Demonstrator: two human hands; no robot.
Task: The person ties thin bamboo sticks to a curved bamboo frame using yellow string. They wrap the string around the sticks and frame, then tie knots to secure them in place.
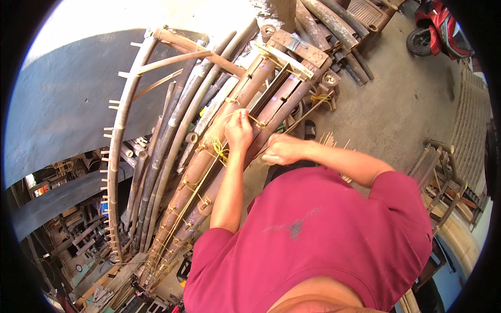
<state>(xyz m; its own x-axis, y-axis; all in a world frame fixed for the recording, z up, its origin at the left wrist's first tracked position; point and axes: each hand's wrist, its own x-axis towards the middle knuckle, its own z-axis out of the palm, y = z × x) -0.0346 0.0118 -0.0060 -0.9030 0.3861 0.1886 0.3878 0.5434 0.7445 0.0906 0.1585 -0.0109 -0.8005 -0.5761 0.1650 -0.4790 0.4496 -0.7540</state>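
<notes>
A long frame of thick brown bamboo poles lies slanted in front of me, bound at several joints with yellow cord. My left hand pinches the yellow cord against the upper part of the frame, fingers closed on it. My right hand rests curled on the frame's right pole, just right of the left hand; what it grips is hidden. My dark red shirt fills the lower part of the view.
A curved bamboo ladder-like piece with short pegs leans at left among several loose poles. More bamboo and wooden blocks pile at top. A red scooter stands top right; bamboo furniture at right.
</notes>
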